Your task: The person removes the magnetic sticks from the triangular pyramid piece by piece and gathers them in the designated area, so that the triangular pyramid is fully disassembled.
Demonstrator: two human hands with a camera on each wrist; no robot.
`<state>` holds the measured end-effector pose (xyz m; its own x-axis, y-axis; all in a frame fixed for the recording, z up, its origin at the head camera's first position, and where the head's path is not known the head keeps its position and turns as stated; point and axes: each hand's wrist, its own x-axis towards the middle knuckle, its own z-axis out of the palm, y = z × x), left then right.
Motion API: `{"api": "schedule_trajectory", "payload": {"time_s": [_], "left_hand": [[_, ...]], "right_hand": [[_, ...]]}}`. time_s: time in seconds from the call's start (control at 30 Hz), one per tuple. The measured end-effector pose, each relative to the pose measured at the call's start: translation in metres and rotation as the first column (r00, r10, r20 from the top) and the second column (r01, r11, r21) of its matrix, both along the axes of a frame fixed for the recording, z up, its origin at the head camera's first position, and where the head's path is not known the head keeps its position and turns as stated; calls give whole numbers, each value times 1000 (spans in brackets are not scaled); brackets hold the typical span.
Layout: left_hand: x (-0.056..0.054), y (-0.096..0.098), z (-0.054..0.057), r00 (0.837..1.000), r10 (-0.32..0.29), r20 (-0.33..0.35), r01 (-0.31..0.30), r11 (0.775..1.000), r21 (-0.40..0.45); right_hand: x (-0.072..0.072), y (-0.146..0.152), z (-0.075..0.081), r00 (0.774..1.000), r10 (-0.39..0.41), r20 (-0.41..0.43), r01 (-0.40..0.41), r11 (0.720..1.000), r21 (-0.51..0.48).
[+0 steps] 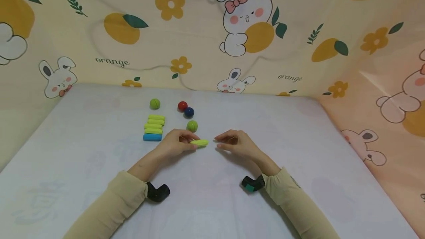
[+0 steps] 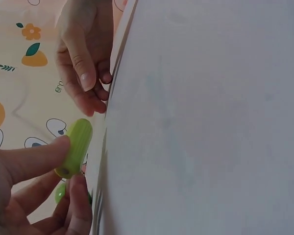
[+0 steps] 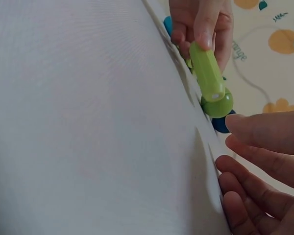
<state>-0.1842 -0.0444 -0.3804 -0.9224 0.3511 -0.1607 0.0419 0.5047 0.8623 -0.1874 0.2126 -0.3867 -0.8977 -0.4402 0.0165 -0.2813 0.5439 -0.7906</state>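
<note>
My left hand [image 1: 176, 142] pinches a short yellow-green toy rod [image 1: 200, 143] between thumb and fingers, near one end. The rod's free end points toward my right hand [image 1: 239, 144] and shows a small round spot in the right wrist view. The right hand's fingers [image 3: 269, 161] are loosely bent, with nothing between them and the thumb, a short gap from the rod. Just behind the held rod, a green ball [image 1: 192, 125] sits on the table. In the left wrist view the held rod [image 2: 77, 147] has fine ridges along its side.
Several yellow-green rods [image 1: 154, 123] lie in a row at the left, with a blue rod [image 1: 152, 137] at the near end. Farther back are another green ball [image 1: 154, 103], a red ball [image 1: 182, 106] and a dark blue ball [image 1: 189, 112]. A patterned cloth [image 1: 199, 47] rises behind the white table [image 1: 206, 202].
</note>
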Motion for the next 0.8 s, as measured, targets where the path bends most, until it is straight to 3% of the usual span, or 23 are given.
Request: {"api": "schedule_trajectory", "payload": {"time_s": [0.3,0.8], "left_hand": [[1,-18,7,998,14,56,-16,999,40],[0,-45,15,999,-26,-19,26,999,40]], "right_hand": [[0,2,1,999,-18,27,18,1000,-6],[-2,-1,-2,999,-15,43,16,1000,-25]]}}
